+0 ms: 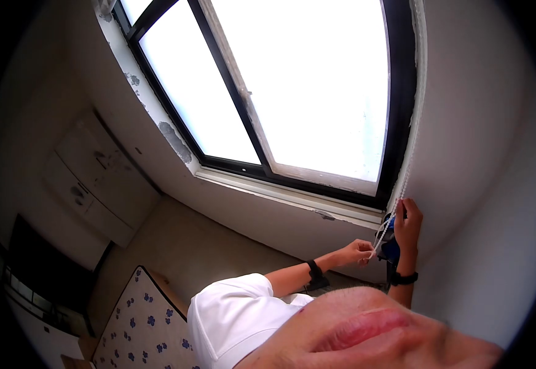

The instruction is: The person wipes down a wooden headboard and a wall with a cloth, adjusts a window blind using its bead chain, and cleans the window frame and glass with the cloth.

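Note:
A thin white beaded cord [409,175] runs down beside the right edge of the window and forms a loop near the sill corner. My right hand [407,218] pinches it high up, fingers bent round the strand against the wall side. Lower and to the left, my left hand [358,251] holds the bottom part of the loop between closed fingers. Both wrists wear black bands. Just behind the cord, partly hidden by my hands, is a blue and black object [391,249] that I cannot make out.
A black-framed window [259,172] with a worn white sill [286,198] fills the upper middle. At the lower left lies a mattress [142,320] with a blue flower pattern. A white cabinet [93,178] and a dark screen [50,261] stand farther left. Bare wall [477,246] rises at right.

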The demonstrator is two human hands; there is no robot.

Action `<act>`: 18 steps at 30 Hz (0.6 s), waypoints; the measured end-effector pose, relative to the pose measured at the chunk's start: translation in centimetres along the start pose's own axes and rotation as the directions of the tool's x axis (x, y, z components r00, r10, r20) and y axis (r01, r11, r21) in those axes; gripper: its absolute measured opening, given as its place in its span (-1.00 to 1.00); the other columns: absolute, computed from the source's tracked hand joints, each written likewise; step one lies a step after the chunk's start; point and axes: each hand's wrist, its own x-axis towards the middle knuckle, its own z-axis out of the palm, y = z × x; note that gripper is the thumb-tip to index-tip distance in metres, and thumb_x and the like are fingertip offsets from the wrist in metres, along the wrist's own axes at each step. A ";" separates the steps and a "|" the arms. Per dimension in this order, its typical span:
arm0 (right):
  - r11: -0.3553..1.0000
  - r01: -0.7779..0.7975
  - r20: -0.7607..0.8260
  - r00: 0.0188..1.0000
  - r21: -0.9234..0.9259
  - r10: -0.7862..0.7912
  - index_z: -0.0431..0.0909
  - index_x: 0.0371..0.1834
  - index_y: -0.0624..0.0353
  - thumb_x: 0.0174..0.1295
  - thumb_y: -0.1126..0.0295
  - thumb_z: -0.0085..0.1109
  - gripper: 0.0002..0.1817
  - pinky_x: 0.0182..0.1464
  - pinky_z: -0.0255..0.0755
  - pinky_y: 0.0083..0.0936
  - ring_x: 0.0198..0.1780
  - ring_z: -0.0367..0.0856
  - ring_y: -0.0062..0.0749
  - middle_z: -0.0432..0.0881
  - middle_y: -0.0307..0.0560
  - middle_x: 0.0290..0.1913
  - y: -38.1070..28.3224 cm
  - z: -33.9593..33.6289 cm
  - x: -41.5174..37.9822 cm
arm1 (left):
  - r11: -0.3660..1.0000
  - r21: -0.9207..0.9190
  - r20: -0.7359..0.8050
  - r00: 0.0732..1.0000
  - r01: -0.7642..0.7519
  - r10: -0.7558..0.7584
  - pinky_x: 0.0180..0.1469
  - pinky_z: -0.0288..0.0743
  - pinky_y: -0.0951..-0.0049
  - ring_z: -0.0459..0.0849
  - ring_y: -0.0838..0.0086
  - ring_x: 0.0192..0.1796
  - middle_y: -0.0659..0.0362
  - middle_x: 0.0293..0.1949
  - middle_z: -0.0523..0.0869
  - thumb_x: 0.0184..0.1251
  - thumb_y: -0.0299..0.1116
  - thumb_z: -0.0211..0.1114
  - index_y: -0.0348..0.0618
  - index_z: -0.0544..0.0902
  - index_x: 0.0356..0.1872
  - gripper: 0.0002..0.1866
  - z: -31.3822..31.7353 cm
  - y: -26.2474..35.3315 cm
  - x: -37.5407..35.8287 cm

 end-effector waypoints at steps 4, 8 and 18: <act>0.999 -0.013 0.000 1.000 0.031 0.013 0.37 -0.45 0.32 0.39 0.41 0.08 -0.74 -0.40 0.25 -0.35 -0.51 0.37 -0.17 0.40 0.05 -0.55 1.5 0.8 -2.7 | 0.963 0.076 0.095 0.963 -0.258 0.251 -0.08 0.58 0.52 0.62 0.57 -0.16 0.24 -0.17 0.63 0.16 -0.36 0.51 -0.17 0.52 0.07 -0.53 -1.0 5.3 0.6; 0.996 -0.058 0.014 0.998 0.067 0.058 0.39 -0.44 0.31 0.39 0.39 0.06 -0.74 -0.41 0.25 -0.32 -0.52 0.39 -0.13 0.41 0.09 -0.54 1.7 2.2 -5.0 | 0.860 0.349 0.074 0.926 -0.372 0.370 0.12 0.48 0.40 0.47 0.54 0.09 0.24 0.09 0.51 -0.04 -0.24 0.64 -0.10 0.39 0.29 -0.17 -2.4 8.6 2.6; 0.975 -0.202 0.190 0.965 0.093 0.181 0.40 -0.48 0.31 0.36 0.38 0.11 -0.72 -0.45 0.21 -0.28 -0.56 0.34 -0.15 0.35 0.10 -0.60 5.2 6.6 -12.1 | 0.857 0.313 -0.027 0.898 -0.410 0.439 -0.31 0.49 0.63 0.63 0.70 -0.34 0.25 -0.43 0.71 0.46 -0.31 0.24 -0.23 0.74 -0.22 -0.79 -1.0 9.6 5.4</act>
